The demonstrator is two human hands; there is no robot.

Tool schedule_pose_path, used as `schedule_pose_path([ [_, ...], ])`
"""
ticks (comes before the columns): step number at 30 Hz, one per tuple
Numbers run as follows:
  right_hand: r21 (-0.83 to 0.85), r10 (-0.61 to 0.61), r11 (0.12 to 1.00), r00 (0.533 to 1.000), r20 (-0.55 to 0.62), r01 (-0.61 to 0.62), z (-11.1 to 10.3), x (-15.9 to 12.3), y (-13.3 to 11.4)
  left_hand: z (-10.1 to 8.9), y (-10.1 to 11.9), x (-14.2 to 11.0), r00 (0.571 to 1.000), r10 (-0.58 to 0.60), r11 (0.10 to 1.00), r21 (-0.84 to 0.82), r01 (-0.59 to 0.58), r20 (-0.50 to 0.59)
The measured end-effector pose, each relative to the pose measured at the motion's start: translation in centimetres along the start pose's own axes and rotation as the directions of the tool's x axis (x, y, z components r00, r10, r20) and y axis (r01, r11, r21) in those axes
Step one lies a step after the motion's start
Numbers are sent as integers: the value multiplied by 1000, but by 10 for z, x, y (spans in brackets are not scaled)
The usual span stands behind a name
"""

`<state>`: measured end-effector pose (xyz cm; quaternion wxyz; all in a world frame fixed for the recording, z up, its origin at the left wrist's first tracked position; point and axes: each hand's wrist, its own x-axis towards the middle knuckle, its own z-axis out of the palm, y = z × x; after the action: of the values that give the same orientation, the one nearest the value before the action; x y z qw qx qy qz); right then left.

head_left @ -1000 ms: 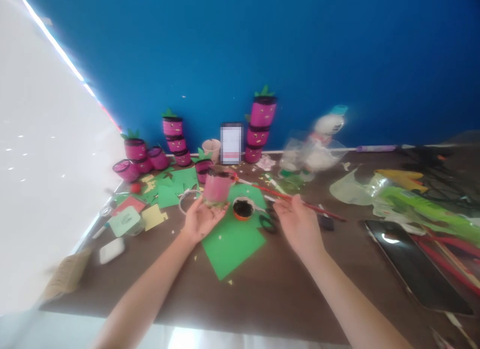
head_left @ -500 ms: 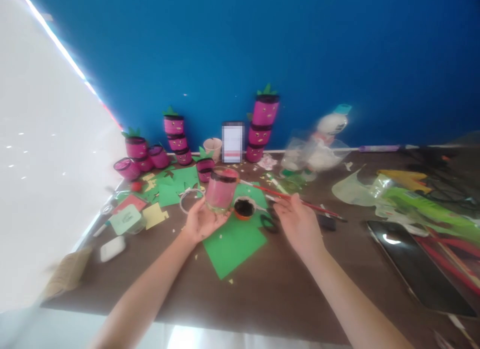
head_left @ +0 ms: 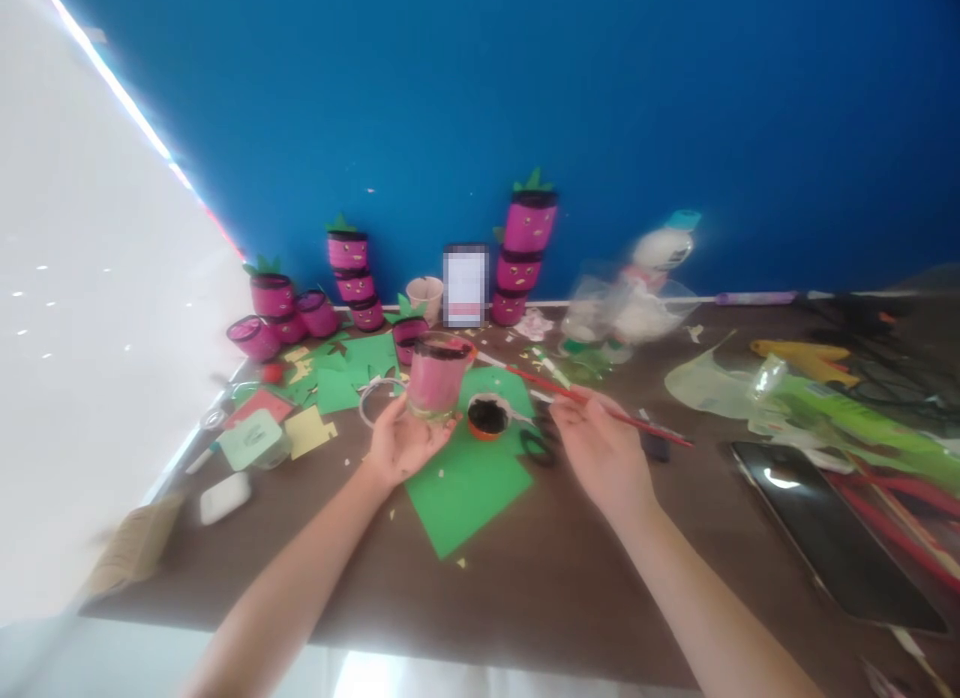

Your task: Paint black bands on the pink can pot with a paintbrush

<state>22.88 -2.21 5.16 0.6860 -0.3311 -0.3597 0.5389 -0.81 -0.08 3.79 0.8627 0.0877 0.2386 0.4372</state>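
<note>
Left hand: palm up, fingers loosely curled, supporting the pink cup from below; the hand (head_left: 409, 446) is to the left of the paint pot (head_left: 488, 418).
Pink cup: upright in that palm, just left of the pot, with a black band round its rim (head_left: 435, 381).
Right hand: narrow, pinching a red paintbrush between thumb and fingers, to the right of the pot (head_left: 600, 446).
Paintbrush: slants across behind the pot, its far end near the cup's rim; blur hides whether they touch (head_left: 544, 381).
Green paper: under and in front of the pot (head_left: 469, 503).
Scissors: dark handle just right of the pot (head_left: 537, 446).
Stacked pink cups: a tall column well behind the pot, slightly right (head_left: 520, 271).
Phone: flat, well to the right of the pot (head_left: 832, 533).
Cup risk: the open palm gives little side grip, so a hard brush push could tip or turn it.
Smear risk: if the black band is wet, a straying fingertip could drag it down the pink.
Spill risk: the pot sits between both hands, so a low wrist could knock it onto the paper.
</note>
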Motion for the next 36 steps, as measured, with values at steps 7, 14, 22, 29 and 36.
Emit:
schedule_pose_path([
  [7,-15,-9,1000,999,50,9,2,-3,2,1,0,-1,999,-33,999,-40,34,19],
  [14,28,-3,1000,1000,-20,3,1,1,3,-2,2,-6,998,-65,998,-22,65,12],
  [22,65,24,998,988,-151,-14,-8,7,1,-7,1,-5,997,-25,998,-56,29,72],
  [29,-205,-221,965,924,-312,162,-8,6,2,-13,-3,5,984,168,976,131,-173,54],
  [36,-627,-437,738,884,-163,250,-4,-7,-3,-17,-10,9,973,225,934,271,-233,60],
])
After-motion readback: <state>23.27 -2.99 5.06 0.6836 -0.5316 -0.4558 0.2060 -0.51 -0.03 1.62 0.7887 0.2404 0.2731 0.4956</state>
